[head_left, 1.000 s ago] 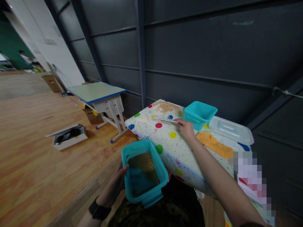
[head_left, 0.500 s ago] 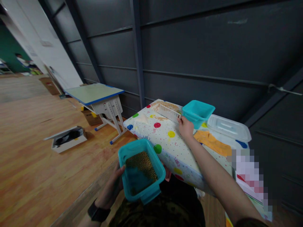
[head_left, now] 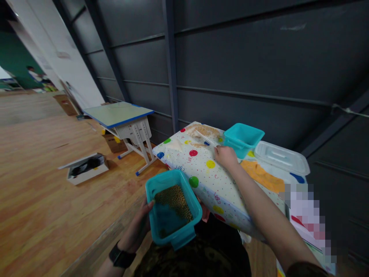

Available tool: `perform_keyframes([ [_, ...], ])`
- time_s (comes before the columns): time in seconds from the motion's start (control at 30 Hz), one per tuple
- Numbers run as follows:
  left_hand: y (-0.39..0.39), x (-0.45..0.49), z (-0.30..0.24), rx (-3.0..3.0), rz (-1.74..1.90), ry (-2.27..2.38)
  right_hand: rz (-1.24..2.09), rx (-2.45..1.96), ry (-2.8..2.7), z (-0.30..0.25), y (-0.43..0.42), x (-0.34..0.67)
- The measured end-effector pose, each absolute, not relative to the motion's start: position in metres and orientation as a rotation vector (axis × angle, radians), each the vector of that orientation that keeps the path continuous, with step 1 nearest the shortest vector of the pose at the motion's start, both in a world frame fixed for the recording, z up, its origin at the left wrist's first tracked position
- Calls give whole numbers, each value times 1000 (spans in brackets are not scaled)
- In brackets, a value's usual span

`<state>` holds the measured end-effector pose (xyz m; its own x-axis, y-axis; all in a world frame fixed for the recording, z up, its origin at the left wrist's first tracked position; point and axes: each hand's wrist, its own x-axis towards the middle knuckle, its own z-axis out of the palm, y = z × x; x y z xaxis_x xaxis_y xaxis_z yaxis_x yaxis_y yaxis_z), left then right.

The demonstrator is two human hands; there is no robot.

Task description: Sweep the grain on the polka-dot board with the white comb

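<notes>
My left hand [head_left: 140, 223] grips the near-left side of a teal plastic tub [head_left: 172, 211] holding greenish beans, held below the table's front edge. My right hand [head_left: 225, 156] reaches over a table covered in a dotted cloth [head_left: 207, 177] and is closed on a thin white slotted tray [head_left: 205, 137], seen almost edge-on. The tray's far end lies at a heap of tan grains [head_left: 203, 130] spread on the cloth's far corner.
A second, empty teal tub [head_left: 243, 138] stands beside my right hand, with a clear lid [head_left: 281, 157] and an orange cloth [head_left: 259, 176] to its right. A blue-edged desk [head_left: 119, 115] and an open box [head_left: 85, 169] sit on the wooden floor at left. Dark wall panels behind.
My right hand turned the white tray: flat a second ago, tilted up showing its slots half a second ago, now nearly edge-on by the grains. The bean tub stayed about where it was.
</notes>
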<state>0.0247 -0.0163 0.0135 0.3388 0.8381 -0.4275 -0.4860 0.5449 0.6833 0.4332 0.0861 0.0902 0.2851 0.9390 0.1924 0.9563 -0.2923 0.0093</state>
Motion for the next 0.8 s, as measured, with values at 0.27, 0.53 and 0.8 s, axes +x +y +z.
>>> perform_keyframes([
  [0.27, -16, 27, 0, 550, 910, 815, -110, -2073, -1708, 108, 112, 379],
  [0.53, -7, 9, -27, 635, 824, 673, 287, -1810, -1529, 77, 121, 345],
  [0.8, -6, 4, -35, 651, 827, 619, 185, -1928, -1635, 70, 116, 334],
])
